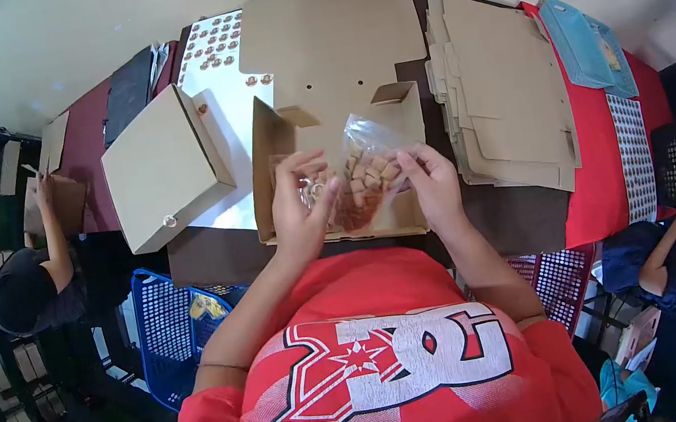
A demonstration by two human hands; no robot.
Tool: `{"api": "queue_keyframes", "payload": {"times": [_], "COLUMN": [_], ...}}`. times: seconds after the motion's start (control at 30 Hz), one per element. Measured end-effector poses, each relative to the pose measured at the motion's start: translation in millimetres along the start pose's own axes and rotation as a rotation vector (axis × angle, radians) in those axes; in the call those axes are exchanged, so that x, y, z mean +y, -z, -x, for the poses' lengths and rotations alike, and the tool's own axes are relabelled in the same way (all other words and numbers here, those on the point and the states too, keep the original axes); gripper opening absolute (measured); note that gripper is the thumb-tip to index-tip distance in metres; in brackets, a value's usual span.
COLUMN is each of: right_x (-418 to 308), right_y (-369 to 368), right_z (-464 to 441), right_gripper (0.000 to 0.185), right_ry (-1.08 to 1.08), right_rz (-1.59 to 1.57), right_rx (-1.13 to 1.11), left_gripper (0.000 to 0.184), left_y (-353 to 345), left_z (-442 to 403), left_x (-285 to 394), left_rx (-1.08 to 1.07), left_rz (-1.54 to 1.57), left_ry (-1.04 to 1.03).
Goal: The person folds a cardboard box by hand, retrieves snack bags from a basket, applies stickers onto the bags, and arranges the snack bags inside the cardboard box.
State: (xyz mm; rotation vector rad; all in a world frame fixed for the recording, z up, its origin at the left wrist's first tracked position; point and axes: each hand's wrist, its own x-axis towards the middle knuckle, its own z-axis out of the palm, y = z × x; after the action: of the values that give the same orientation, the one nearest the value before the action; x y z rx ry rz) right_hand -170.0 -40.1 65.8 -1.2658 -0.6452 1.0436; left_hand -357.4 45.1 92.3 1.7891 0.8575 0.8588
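A clear plastic bag (370,178) of small tan, cube-like pieces, with reddish contents toward its lower end, is held over an open cardboard box (269,156). My right hand (434,186) pinches the bag's right edge between thumb and fingers. On the other side, my left hand (301,212) is curled round clear plastic with pale pieces showing between thumb and fingers. Whether that plastic belongs to the same bag or to a second packet I cannot tell. The box's lid (328,29) lies folded back, away from me.
A closed cardboard box (157,168) stands to the left, by a sheet of round stickers (212,42). Flattened cardboard boxes (503,90) are stacked at right, before a blue basket (575,44). Co-workers (35,287) (670,266) are at both sides. A blue crate (167,324) stands below.
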Motion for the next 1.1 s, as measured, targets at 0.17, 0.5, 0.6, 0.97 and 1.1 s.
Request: {"api": "queue_keyframes", "payload": {"times": [0.17,0.5,0.6,0.97,1.1], "right_x": [-1,27,33,72,110], "right_y": [-30,-11,-17,-16,-22], "right_z": [9,-9,-6,-40,-52], "right_gripper": [0.033,0.036,0.042,0.032,0.047], "right_ry": [0.172,-0.033,-0.023,-0.287,-0.348], "right_rz": [-0.08,0.202,0.052,0.009,0.189], "right_rx": [-0.15,-0.141,-0.161,-0.092,0.017], "left_gripper": [0.053,0.018,0.017,0.049,0.061], "left_y": [-19,-17,-14,0,20], "left_z": [9,15,7,-12,10], "left_x": [10,-13,-22,-88,-106], "left_rx": [-0.106,0.006,-0.032,-0.08,-0.378], "left_rz": [-0.021,0.098,0.228,0.222,-0.707], "left_ry": [0.015,0.068,0.134,0.361,0.086]}}
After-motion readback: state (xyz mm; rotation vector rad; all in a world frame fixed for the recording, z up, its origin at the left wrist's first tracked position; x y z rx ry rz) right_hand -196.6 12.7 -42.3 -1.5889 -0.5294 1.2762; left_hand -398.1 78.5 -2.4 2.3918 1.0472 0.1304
